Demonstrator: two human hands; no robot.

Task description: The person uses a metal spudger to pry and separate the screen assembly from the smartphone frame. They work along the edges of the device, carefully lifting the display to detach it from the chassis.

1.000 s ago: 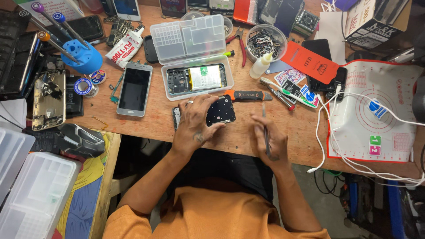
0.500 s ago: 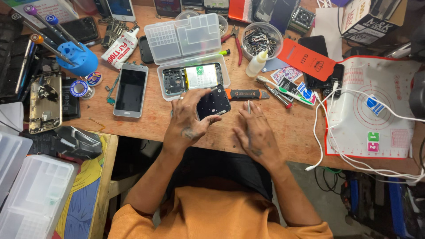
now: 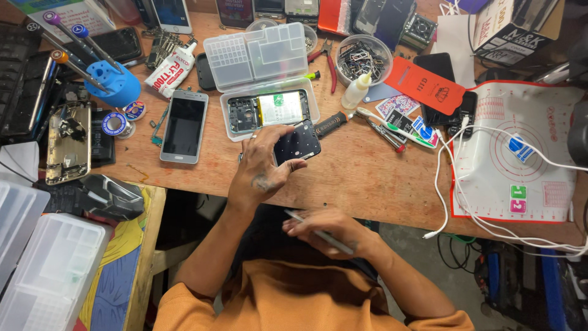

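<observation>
Near tabletop edge: left hand (image 3: pixel 260 175) grips a dark phone back cover (image 3: pixel 296 144), fingers curled over its left end, thumb beneath
Cover's lie: flat on the wooden tabletop (image 3: pixel 361 178), long axis slanting from lower left up to the right, just below the open tray
Right hand (image 3: pixel 327 228): off the tabletop, over the lap, fingers closed narrowly round a slim silver tool (image 3: pixel 320 233); the tool's tip points left and up, toward the cover
Nearer hand: the left is on the cover; the right sits well apart, below and slightly to the right of it
Clear parts box (image 3: pixel 264 79): lid propped open, lower half holding an opened phone (image 3: pixel 267 111) with its battery showing
Clear bowl (image 3: pixel 366 59): full of small dark metal parts
Blue stand (image 3: pixel 113 83): several screwdrivers stuck upright in it
Silver phone (image 3: pixel 183 126): lies screen up, left of the box
</observation>
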